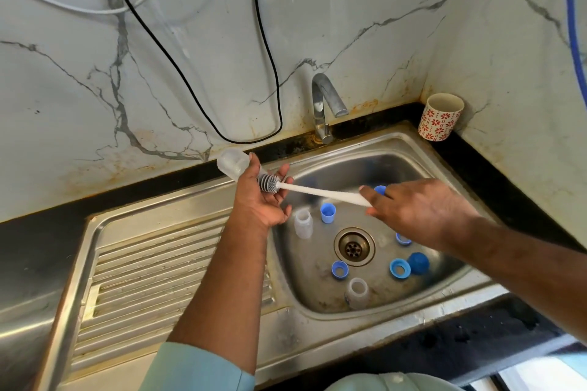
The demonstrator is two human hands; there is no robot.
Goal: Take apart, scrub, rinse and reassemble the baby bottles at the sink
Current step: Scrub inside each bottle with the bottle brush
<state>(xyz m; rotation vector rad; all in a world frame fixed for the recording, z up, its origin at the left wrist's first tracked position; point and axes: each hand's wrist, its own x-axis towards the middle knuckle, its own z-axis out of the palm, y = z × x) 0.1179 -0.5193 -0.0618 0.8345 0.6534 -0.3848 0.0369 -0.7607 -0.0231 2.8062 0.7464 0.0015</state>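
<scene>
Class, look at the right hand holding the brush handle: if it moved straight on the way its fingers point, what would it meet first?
Probably the left hand gripping the clear bottle. The right hand points left along the brush toward it; depth is uncertain.

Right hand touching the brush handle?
Touching. Head view: right hand fingers wrap the white brush handle at its far end.

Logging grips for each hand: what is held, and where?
Left hand holds a clear bottle near its mouth; right hand grips the brush by its white handle's end.
</scene>
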